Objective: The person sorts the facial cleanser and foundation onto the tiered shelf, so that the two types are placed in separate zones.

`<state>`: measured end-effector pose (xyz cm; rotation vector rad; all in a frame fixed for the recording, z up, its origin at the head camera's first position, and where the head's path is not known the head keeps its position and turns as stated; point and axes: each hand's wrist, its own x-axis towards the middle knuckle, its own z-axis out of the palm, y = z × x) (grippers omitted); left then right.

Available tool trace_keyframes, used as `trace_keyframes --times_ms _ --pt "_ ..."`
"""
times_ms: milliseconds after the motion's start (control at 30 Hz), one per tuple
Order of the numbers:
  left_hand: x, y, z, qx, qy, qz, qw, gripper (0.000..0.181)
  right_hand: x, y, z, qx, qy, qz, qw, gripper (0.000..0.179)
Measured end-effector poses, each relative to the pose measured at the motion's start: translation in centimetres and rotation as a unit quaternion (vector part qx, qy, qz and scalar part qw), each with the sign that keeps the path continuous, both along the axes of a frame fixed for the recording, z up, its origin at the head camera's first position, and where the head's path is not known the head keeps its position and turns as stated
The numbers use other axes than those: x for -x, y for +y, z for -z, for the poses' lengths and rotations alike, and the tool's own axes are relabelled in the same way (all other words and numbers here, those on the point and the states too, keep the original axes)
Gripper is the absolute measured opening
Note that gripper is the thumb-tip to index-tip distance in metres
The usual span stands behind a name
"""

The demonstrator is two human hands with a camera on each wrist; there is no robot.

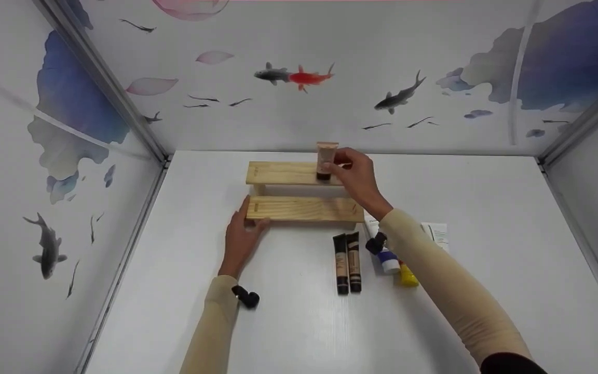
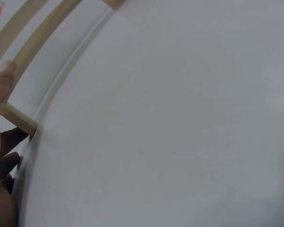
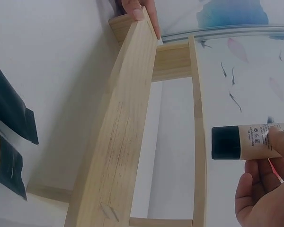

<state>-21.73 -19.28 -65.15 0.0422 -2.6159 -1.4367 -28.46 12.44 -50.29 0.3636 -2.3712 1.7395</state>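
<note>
A two-tier wooden rack stands on the white table, its front board (image 1: pixel 304 209) lower than its rear board (image 1: pixel 281 173). At the left end of the front board my left hand (image 1: pixel 238 236) grips the rack; in the left wrist view its thumb (image 2: pixel 5 78) lies against the board's edge. My right hand (image 1: pixel 359 176) pinches a small beige cosmetic tube (image 1: pixel 326 154) between thumb and fingers. That tube is upright, its black cap (image 3: pixel 226 143) pointing down, close over the rear board toward its right part. My fingers cover part of the label.
Two beige tubes with black ends (image 1: pixel 341 265) lie side by side in front of the rack. Right of them, partly under my right forearm, are a white and blue tube (image 1: pixel 386 257) and a yellow-capped tube (image 1: pixel 408 275). Printed panels wall the table's back and sides.
</note>
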Motion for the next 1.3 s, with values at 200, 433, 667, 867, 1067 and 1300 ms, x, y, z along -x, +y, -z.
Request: trace_keyframes --times_ms 200,433,667,867,1067,1300 --pt "0.0 0.0 -0.1 -0.001 -0.002 0.001 1.0 0.096 0.3 -1.0 0.1 0.023 0.0 -0.004 0.9997 0.026" --pt "0.0 -0.1 -0.1 0.002 0.012 0.005 0.9999 0.094 0.8 -2.4 0.2 0.033 0.001 -0.01 0.9994 0.026" --pt "-0.1 -0.1 0.0 0.009 0.006 0.007 0.9999 0.095 1.1 -3.8 0.4 0.04 -0.008 -0.017 0.999 0.026" --pt "-0.2 -0.1 -0.1 -0.003 0.003 0.005 1.0 0.095 1.3 -5.0 0.6 0.04 -0.018 -0.015 0.9989 0.029" --pt "-0.2 -0.2 0.0 -0.003 0.001 0.007 1.0 0.096 1.5 -6.3 0.4 0.045 -0.021 -0.019 0.9986 0.026" --pt "-0.2 -0.3 0.0 -0.013 0.004 0.013 0.9998 0.096 1.6 -7.8 0.3 0.049 -0.024 -0.026 0.9982 0.025"
